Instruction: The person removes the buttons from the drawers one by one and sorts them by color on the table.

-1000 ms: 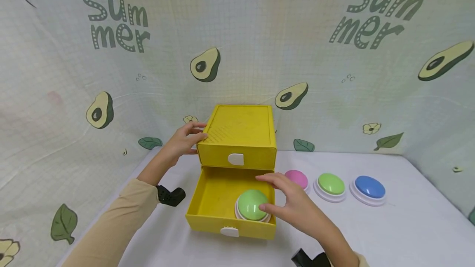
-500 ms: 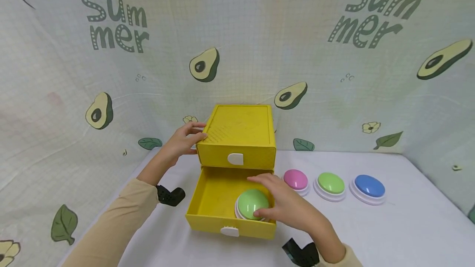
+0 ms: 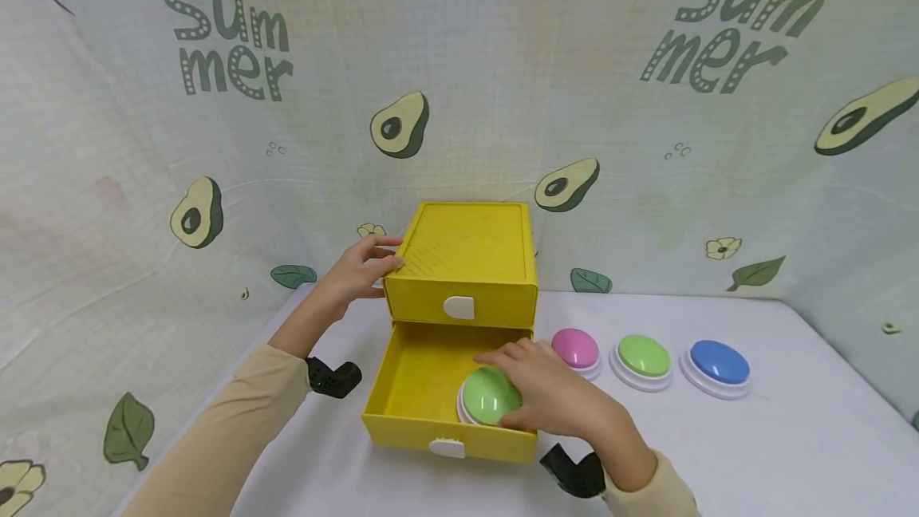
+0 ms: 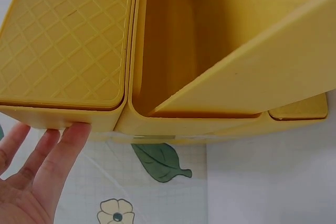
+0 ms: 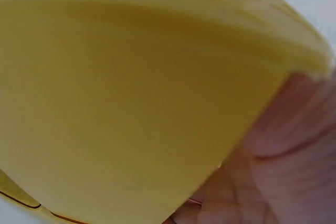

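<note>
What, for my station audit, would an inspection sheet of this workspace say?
Surface: flat white table.
Job's things: yellow plastic two-drawer unit, lower drawer pulled out, holding a domed green plastic button on a round white base.
Clutter: similar pink button, second green button and blue button, in a row right of the unit.
Grippers: bare left hand touches the unit's left side; bare right hand spans the first button's right side, grip unclear.
Cables: nothing seen.
Surroundings: pale avocado-print cloth backdrop.

My head view faces forward and down over the yellow box (image 3: pixel 467 242). Close in, my left-wrist view looks past my left hand (image 4: pixel 44 182), sharing the open drawer (image 4: pixel 257 74) with the first; my right-wrist view nearly meets a yellow wall (image 5: pixel 121 103) beside my right hand (image 5: pixel 296 166).
</note>
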The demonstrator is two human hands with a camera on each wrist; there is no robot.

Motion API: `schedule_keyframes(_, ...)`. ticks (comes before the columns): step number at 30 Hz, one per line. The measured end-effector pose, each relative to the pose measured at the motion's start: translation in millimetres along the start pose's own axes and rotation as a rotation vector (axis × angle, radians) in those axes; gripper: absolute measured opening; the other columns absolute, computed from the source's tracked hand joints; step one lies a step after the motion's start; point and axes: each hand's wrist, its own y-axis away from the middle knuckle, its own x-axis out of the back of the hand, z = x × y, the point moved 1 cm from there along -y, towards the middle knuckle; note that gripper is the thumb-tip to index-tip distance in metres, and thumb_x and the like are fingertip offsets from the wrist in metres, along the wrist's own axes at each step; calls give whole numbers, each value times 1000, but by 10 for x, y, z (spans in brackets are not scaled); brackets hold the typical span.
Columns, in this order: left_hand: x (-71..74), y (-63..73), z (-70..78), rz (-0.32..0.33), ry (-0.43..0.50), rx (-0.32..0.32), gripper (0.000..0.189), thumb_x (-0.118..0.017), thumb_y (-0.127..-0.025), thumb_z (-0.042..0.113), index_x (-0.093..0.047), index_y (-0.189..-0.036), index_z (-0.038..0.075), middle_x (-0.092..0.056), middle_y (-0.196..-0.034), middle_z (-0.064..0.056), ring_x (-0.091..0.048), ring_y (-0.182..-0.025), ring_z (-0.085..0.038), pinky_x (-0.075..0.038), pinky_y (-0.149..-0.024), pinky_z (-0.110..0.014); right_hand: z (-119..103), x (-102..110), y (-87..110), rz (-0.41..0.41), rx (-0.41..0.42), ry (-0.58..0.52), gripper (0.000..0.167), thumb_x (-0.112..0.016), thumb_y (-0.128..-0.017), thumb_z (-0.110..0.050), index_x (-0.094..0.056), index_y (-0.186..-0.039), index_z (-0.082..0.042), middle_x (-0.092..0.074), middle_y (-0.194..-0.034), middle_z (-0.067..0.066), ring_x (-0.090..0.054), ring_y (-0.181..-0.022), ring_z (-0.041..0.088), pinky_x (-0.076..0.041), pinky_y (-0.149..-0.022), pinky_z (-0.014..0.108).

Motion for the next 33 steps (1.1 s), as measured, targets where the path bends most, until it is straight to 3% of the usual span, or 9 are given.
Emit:
schedule_keyframes(14, 10, 3, 2, 1, 10, 5, 47, -53, -94, 28, -39, -137, 19, -39, -139, -12, -48, -121, -35, -48, -93, -50, -62, 16, -19, -5, 88, 227, 56, -81, -68, -30, -60, -118, -17, -65, -108, 0, -52, -94, 17, -36, -78, 31)
schedule_keyframes(23, 4, 14, 1, -4, 1, 0, 48, -52, -94, 28, -38, -138, 17, -38, -140, -15, -46, -122, -36, -47, -95, -51, -89, 14, -44, -81, 37, 213, 58, -81, -68, -32, -60, -120, -19, -64, -111, 0, -53, -99, 18, -37, -83, 34)
schedule_keyframes(33, -12, 27, 21, 7, 0, 17, 46, -53, -94, 30, -39, -137, 20, -40, -139, -12, -48, -120, -34, -48, -93, -49, -84, 5, -54, -72, 68, 245, 56, -81, -68, -33, -61, -118, -20, -64, -106, -1, -55, -96, 18, -37, -81, 33)
